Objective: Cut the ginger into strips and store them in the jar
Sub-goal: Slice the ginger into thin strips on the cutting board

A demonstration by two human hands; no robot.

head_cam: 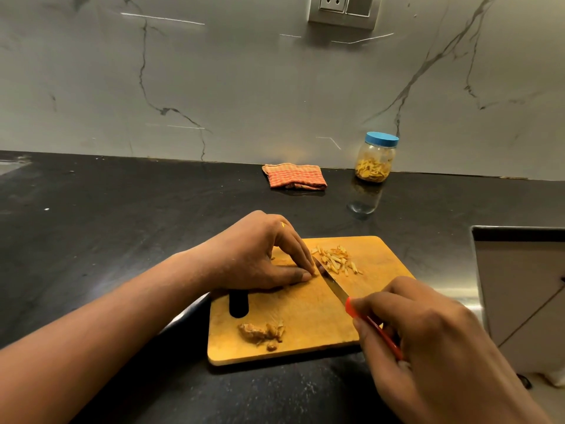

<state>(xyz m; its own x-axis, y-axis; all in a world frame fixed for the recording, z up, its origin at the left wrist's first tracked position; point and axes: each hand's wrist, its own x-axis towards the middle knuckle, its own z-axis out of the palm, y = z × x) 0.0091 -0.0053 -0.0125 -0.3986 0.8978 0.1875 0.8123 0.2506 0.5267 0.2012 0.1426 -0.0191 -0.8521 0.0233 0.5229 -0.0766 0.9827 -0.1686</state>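
Note:
On the wooden cutting board [308, 304], my left hand [260, 255] pins a piece of ginger under its fingertips; the ginger is almost hidden beneath them. My right hand [428, 338] grips the red handle of a knife [334, 286], whose blade tip rests right beside my left fingertips. A small heap of cut ginger strips [334, 260] lies just right of the blade. Ginger peel and scraps [263, 332] sit near the board's front edge. The clear jar [376, 160] with a blue lid stands at the back, lid on, partly filled with strips.
A folded orange checked cloth [295, 176] lies by the marble backsplash, left of the jar. The black counter [122, 224] ends at a steel edge on the right [477, 270], with cabinets below. A wall socket [342, 9] is above.

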